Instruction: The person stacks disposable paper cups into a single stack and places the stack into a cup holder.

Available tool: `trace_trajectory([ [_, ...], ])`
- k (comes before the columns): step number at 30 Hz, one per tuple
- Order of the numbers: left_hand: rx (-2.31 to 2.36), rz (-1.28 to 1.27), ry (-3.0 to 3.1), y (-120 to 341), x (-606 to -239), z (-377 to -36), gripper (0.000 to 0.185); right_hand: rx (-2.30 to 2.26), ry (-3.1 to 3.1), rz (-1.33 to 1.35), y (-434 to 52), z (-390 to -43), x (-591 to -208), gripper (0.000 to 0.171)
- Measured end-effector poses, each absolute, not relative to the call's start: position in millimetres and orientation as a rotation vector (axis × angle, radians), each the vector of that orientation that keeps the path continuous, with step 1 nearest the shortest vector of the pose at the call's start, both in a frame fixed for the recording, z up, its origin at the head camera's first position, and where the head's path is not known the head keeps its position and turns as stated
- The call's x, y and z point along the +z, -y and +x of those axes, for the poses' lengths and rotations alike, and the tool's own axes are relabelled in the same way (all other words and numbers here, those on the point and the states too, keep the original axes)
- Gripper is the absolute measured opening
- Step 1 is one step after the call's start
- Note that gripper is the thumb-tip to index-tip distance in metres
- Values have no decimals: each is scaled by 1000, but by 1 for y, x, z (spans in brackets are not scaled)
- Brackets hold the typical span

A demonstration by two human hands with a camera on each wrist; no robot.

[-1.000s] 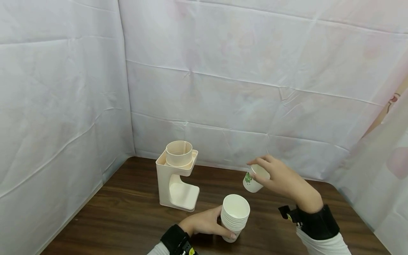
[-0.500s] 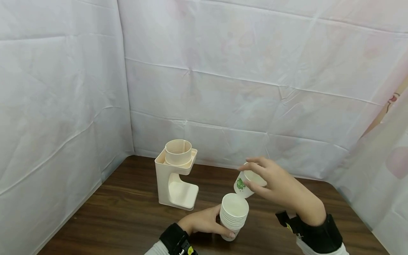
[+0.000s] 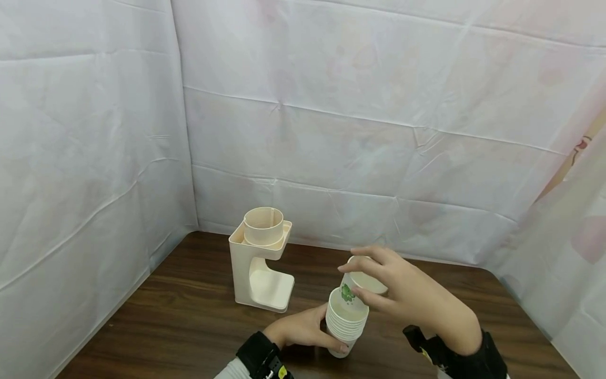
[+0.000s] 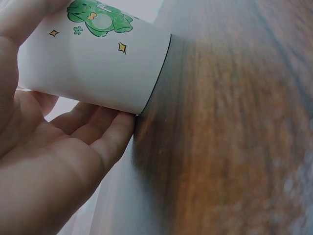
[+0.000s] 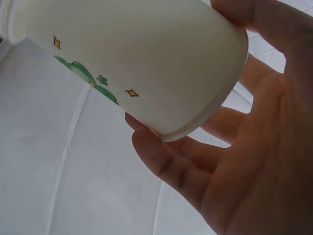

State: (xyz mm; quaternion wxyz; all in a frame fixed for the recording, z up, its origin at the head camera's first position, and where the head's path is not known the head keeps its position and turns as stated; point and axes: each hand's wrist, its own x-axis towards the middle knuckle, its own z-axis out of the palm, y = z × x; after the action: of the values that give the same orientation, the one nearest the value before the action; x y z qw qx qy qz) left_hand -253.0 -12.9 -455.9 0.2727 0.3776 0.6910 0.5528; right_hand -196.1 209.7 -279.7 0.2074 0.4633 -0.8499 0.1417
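Right hand (image 3: 402, 287) pinching a single paper cup (image 3: 356, 284) by its upper rim, fingers curled round it; cup tilted, base just entering the mouth of the cup stack (image 3: 345, 323). Left hand (image 3: 303, 331) wrapped round the lower stack, bottom cup standing on the wooden table (image 3: 180, 321). Green frog print showing on the single cup (image 5: 122, 58) and on the stack's bottom cup (image 4: 98, 54). Cream cup dispenser stand (image 3: 259, 260) well apart, left and behind. Judgement: best to level the cup upright before lowering, centre base over stack mouth, keep stack braced, press lightly to avoid crushing the rim or jamming.
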Motion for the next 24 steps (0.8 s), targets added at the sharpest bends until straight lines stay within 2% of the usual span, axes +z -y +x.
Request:
trace_trajectory([
  [24, 1479, 1050, -1830, 13, -457, -254, 65, 502, 2666, 1272, -201, -201, -321, 28],
])
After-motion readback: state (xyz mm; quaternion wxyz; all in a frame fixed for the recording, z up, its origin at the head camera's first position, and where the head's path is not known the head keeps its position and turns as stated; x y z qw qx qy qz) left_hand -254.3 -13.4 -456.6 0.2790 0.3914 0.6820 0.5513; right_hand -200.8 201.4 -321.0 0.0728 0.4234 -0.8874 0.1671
